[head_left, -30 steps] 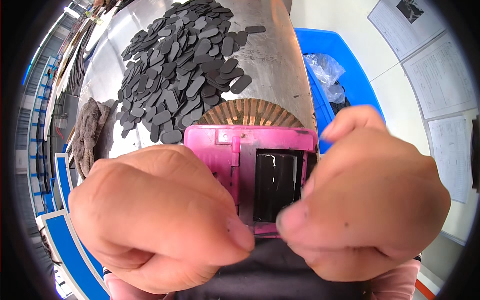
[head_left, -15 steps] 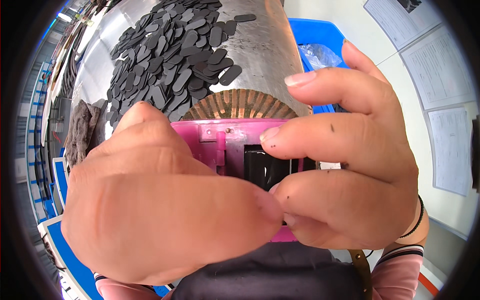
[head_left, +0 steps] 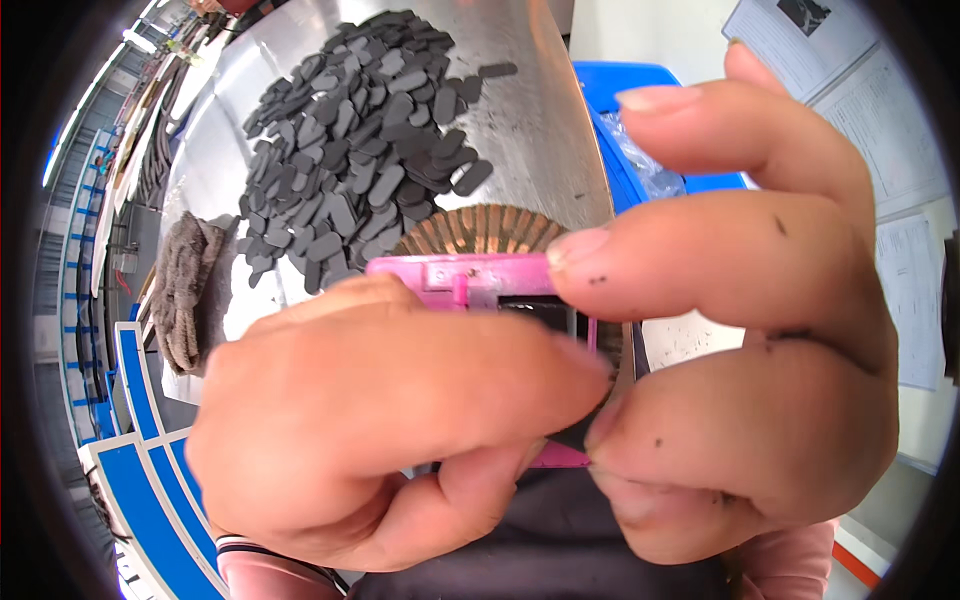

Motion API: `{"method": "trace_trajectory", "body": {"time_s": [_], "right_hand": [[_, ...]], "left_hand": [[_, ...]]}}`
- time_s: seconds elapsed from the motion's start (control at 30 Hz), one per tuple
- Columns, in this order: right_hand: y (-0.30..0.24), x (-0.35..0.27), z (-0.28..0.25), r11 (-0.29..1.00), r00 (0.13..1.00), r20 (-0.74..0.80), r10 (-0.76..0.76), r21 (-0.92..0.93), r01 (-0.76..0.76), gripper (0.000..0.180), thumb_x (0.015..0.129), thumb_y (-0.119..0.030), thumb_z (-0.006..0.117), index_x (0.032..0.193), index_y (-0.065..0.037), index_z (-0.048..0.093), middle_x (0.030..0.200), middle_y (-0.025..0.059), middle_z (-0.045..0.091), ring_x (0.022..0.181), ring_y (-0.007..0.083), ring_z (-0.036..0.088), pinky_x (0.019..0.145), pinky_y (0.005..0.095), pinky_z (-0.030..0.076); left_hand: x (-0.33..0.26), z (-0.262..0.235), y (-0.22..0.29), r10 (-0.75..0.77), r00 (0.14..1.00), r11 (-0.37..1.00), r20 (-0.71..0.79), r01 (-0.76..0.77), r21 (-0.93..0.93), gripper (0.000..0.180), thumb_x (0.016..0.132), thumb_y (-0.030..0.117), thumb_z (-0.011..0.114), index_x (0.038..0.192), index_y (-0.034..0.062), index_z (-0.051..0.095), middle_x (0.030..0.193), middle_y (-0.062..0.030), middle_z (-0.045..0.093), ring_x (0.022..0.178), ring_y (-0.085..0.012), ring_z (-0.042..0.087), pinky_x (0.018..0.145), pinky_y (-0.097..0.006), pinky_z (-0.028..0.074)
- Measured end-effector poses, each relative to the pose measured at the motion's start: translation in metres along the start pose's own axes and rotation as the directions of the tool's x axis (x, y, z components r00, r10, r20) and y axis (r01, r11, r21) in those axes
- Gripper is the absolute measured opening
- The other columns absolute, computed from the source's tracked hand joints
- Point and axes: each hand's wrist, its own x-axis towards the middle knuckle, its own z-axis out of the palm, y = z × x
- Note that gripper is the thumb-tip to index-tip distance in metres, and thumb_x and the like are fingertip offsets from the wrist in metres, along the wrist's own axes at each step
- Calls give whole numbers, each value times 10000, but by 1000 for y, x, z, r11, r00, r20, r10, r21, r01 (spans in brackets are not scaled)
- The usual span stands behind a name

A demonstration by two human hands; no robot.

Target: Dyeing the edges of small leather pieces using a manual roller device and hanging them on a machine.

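Note:
A pink plastic frame (head_left: 510, 273) with a black piece set in its middle is held between my two hands in front of my dark apron. My left hand (head_left: 370, 420) is curled over its left and lower part, covering much of it; its foremost fingertip is blurred. My right hand (head_left: 770, 390) presses one fingertip on the frame's upper edge, while its thumb and a finger close together near the lower right corner. Its other fingers are raised. Whether anything small sits between those fingertips is hidden. Just behind the frame lies a ribbed brown round disc (head_left: 485, 230).
Many flat black oval pieces (head_left: 360, 160) are heaped on the metal table (head_left: 530, 130). A grey knitted cloth (head_left: 185, 290) rests by the table's left edge. Beyond the right edge stands a blue bin (head_left: 625, 78) with clear plastic inside. Printed sheets (head_left: 908, 300) hang on the right wall.
My left hand's foremost fingertip has shifted up and right over the frame, and its lower fingers now show curled beneath. My right hand has moved slightly right. The whole view has shifted a little.

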Motion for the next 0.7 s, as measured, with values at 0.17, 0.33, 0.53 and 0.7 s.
{"method": "trace_trajectory", "body": {"time_s": [0.17,0.33,0.53,0.7], "right_hand": [[-33,-1,-11,993,999,-44,-30,117,34,210,671,-115,716,816,-126,564,889,50,631,900,293,576,929,542,343],[-37,-6,-15,982,996,-87,-35,184,51,213,698,-111,711,848,-118,560,879,54,632,884,285,580,929,535,346],[-16,-13,-7,778,928,-265,-261,511,365,566,704,-60,691,1167,-78,365,779,40,623,756,220,598,865,491,385],[-22,-13,-15,793,925,-269,-268,484,371,629,695,-50,692,1197,-78,314,768,35,620,738,210,599,857,486,386]], "left_hand": [[-12,-3,23,-97,989,990,-115,84,-110,177,673,-86,663,821,0,618,701,-87,633,644,-177,626,565,-265,484],[-27,10,34,-353,919,354,-174,-41,-934,226,767,-124,580,946,-37,473,913,-238,604,866,-281,635,798,-379,508],[-34,19,21,-177,977,312,-121,-61,-948,235,764,-52,628,974,-18,529,959,-251,562,836,-283,610,769,-386,512],[-34,24,17,-143,968,392,-207,-137,-910,260,752,-26,666,985,-5,553,967,-237,557,812,-263,596,725,-349,501]]}}
